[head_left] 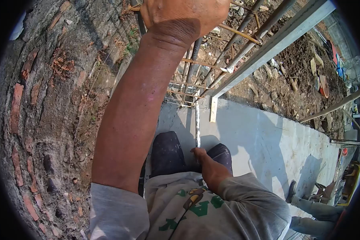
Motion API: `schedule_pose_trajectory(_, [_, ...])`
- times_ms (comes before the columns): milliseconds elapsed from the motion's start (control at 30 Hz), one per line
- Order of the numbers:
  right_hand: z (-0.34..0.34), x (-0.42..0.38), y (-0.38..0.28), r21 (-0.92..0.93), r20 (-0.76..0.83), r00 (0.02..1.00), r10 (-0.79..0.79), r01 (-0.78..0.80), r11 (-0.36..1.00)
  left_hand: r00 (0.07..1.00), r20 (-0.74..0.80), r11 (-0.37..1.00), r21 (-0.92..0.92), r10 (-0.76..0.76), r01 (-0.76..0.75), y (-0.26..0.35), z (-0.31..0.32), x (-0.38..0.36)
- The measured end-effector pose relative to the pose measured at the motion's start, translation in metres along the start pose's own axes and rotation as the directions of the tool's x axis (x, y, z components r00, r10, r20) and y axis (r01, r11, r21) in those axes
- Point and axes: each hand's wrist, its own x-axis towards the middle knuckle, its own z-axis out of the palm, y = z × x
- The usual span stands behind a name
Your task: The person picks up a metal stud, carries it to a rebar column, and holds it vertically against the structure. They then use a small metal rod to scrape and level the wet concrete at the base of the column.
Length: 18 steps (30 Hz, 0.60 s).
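Note:
Large at the top of the view, my left hand (184,14) is raised in front of the upright rebar cage (200,60); its fingers run out of the frame, so what they hold is hidden. Lower down, near my knees, my right hand (202,155) is closed around the end of a thin, white-stained rod (197,124). The rod reaches from this hand to the foot of the cage. Beside the cage stands a long grey metal beam (268,50). A short pale wood strip (213,110) lies at the beam's lower end.
A rough stone and brick wall (40,120) rises on the left. Grey concrete (252,132) is under my feet. Rubble and soil (284,80) lie beyond its edge. At the lower right are another person's legs (316,216). A pole (332,105) slants at the right.

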Motion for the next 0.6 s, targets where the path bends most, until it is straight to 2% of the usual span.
schedule_pose_trajectory(100, [-0.001,-0.002,0.001,0.085,0.008,0.999,0.042,-0.043,0.995,0.992,0.092,0.996,0.033,-0.083,0.080,0.001,-0.002,0.001])
schedule_pose_trajectory(300, [-0.007,-0.052,-0.022,0.019,-0.023,1.000,-0.017,0.017,1.000,0.945,0.259,0.979,0.093,-0.197,0.179,0.007,-0.010,0.002])
schedule_pose_trajectory(400, [-0.011,-0.040,-0.017,0.048,-0.005,0.999,0.046,-0.046,0.998,0.917,0.327,0.973,0.100,-0.229,0.207,0.009,-0.012,0.007])
schedule_pose_trajectory(500, [-0.010,-0.037,-0.016,-0.033,-0.086,0.996,0.021,-0.024,0.999,0.891,0.387,0.971,0.098,-0.237,0.216,0.009,-0.016,0.013])
schedule_pose_trajectory(600, [-0.012,-0.047,-0.022,-0.077,-0.050,0.999,0.006,-0.009,0.997,0.840,0.478,0.966,0.093,-0.255,0.240,0.000,-0.007,0.020])
